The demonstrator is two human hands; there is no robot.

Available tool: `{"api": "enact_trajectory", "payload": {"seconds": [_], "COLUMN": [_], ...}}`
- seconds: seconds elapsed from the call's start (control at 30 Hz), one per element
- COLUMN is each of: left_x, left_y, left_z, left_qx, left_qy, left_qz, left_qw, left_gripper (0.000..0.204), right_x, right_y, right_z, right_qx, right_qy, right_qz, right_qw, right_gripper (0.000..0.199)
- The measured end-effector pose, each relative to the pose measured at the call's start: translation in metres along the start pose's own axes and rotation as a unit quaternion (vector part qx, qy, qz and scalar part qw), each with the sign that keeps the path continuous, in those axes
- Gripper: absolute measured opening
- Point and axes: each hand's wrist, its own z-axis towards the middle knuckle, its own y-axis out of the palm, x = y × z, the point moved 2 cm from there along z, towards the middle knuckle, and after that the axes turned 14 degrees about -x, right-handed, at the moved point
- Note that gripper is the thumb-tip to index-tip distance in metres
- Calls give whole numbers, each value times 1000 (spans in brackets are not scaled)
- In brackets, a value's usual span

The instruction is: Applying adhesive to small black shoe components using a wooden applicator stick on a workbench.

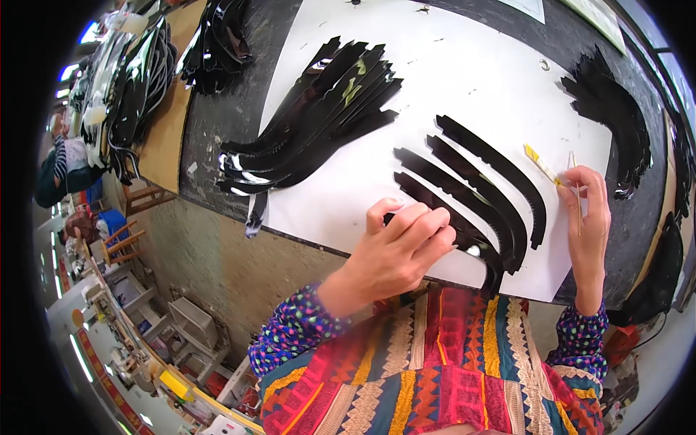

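Observation:
Several curved black strips with notched edges lie fanned out on a white sheet. Over the near end of this fan, my left hand is closed, its fingertips pinching a dark piece that looks like the end of another black strip; the fingers hide most of it. To the right of the fan, my right hand is closed on a thin pale stick. A narrow yellow-and-white piece reaches from the sheet to my right fingertips; whether they grip it I cannot tell.
A thick bundle of black strips lies on the sheet's left. Another black bundle sits at the right, and more at the far left. A small ring lies farther back. Beyond the table's left edge stand wooden stools.

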Motion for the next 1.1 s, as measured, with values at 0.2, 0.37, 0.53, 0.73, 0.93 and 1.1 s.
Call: {"api": "enact_trajectory", "payload": {"seconds": [0.2,0.37,0.53,0.73,0.93,1.1], "left_x": [3,5,2,-24,-37,-34], "left_y": [-3,-3,-16,-25,-17,-20], "left_z": [5,8,24,44,48,47], "left_qx": [-21,-47,-32,-48,-39,-49], "left_qy": [15,23,17,-32,-59,-56], "left_qz": [-40,-49,-52,38,66,86], "left_qw": [999,997,998,998,995,994], "left_gripper": [29,24,36,45,47,44], "right_x": [7,-1,2,0,-38,-49], "right_y": [-2,-6,-7,-6,2,31], "right_z": [-7,-4,-7,-11,14,28], "right_qx": [-29,-30,-39,-39,-32,-63], "right_qy": [40,27,30,29,-53,-51], "right_qz": [45,25,27,67,354,362], "right_qw": [998,999,998,997,933,929], "right_gripper": [18,19,19,17,15,13]}}
